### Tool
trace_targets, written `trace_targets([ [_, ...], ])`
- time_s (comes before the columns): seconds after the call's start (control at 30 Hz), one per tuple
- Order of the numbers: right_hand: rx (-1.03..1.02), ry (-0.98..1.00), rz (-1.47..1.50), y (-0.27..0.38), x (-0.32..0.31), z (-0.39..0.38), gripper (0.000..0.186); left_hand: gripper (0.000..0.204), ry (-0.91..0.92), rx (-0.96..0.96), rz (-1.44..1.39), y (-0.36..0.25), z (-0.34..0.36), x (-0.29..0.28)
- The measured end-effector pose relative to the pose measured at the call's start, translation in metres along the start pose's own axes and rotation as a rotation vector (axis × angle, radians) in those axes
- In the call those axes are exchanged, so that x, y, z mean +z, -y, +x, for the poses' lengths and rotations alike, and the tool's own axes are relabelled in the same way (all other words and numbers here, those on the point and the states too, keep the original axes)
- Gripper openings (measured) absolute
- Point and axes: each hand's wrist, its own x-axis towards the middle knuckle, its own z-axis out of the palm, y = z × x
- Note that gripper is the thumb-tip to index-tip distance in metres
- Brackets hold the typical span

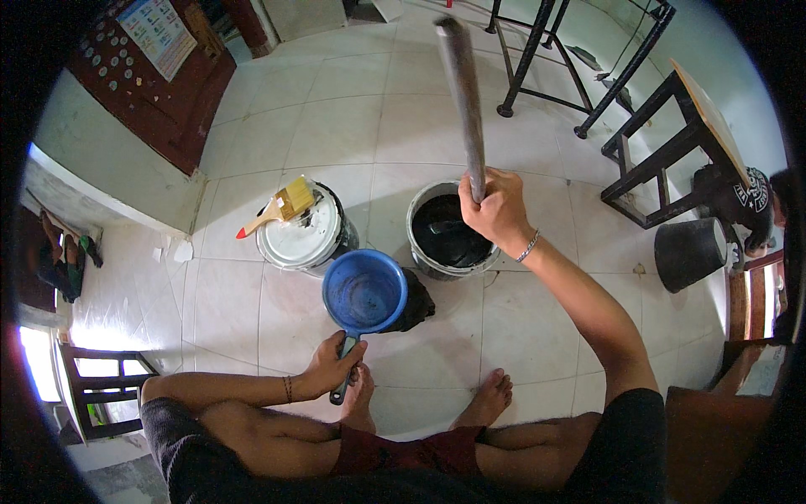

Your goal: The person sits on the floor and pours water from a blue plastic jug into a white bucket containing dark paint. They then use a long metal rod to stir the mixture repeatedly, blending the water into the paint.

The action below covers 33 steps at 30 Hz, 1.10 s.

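Note:
My right hand (497,210) grips a long dark stick (464,92) that stands in an open paint bucket (418,252) full of black liquid. My left hand (334,367) holds the dark handle of a blue dipper (365,291), which is held just above the tiled floor, left of the bucket. A small black container (413,302) sits behind the dipper's right side. My bare feet rest on the floor below the dipper.
A lidded white paint bucket (300,239) with a flat paintbrush (285,204) on top stands to the left. A black bin (690,250) stands at right beside a dark wooden bench (663,160). Black metal frames (537,59) stand at the back. A wooden chair (105,391) is at lower left.

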Motion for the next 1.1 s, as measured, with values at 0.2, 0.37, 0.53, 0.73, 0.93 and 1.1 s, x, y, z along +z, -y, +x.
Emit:
trace_targets([
  [0.2,0.428,-0.065,0.248,0.004,0.008,-0.009,0.039,0.044,0.010,-0.043,-0.014,-0.003,-0.001,0.001],
  [0.37,0.103,-0.142,-0.032,-0.016,0.001,-0.001,0.039,0.045,0.002,-0.032,-0.031,-0.001,-0.001,0.001],
  [0.53,0.215,-0.014,0.028,-0.007,0.003,-0.004,0.041,0.046,-0.003,-0.096,0.075,0.007,0.003,0.000],
  [0.73,0.565,-0.140,0.285,-0.002,0.000,-0.003,0.040,0.048,-0.006,-0.071,0.021,0.009,0.003,0.001],
  [0.93,0.035,-0.032,-0.021,-0.010,-0.001,-0.004,0.034,0.030,0.051,0.006,0.053,0.005,0.004,-0.001],
  [1.1,0.386,-0.094,0.186,-0.001,0.011,-0.008,0.044,0.044,0.002,-0.024,-0.011,0.003,0.000,0.002],
])
